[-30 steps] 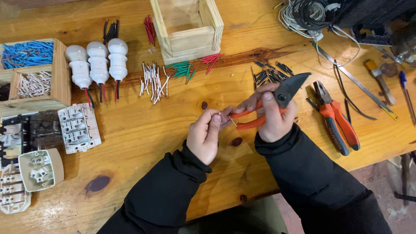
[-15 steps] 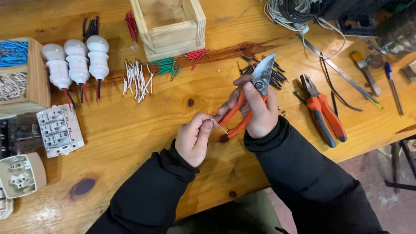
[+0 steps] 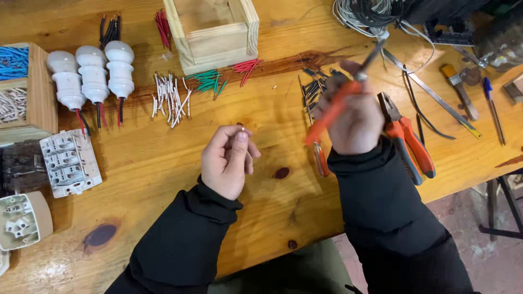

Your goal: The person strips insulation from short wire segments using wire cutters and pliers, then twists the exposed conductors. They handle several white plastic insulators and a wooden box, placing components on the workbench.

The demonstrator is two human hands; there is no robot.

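My left hand (image 3: 227,161) hovers over the wooden table (image 3: 163,158), pinching a short white wire piece (image 3: 242,129) between thumb and forefinger. My right hand (image 3: 354,117) is raised to the right of it, gripping orange-handled pliers (image 3: 340,103). Their metal jaws point up and away toward the coil of grey cable, and the image is blurred there. The two hands are apart, about a hand's width between them. A pile of short black wire pieces (image 3: 313,90) lies just beyond my right hand.
Second orange pliers (image 3: 406,136) lie right of my right hand. A wooden box (image 3: 215,32) stands at the back, with white wire pieces (image 3: 171,98), green pieces (image 3: 210,81) and red pieces (image 3: 245,66) near it. Three white lamp holders (image 3: 92,73) and white sockets (image 3: 70,161) sit left.
My hands have separated: the right hand lifted the pliers up and to the right, away from the left hand, which keeps the white wire piece.
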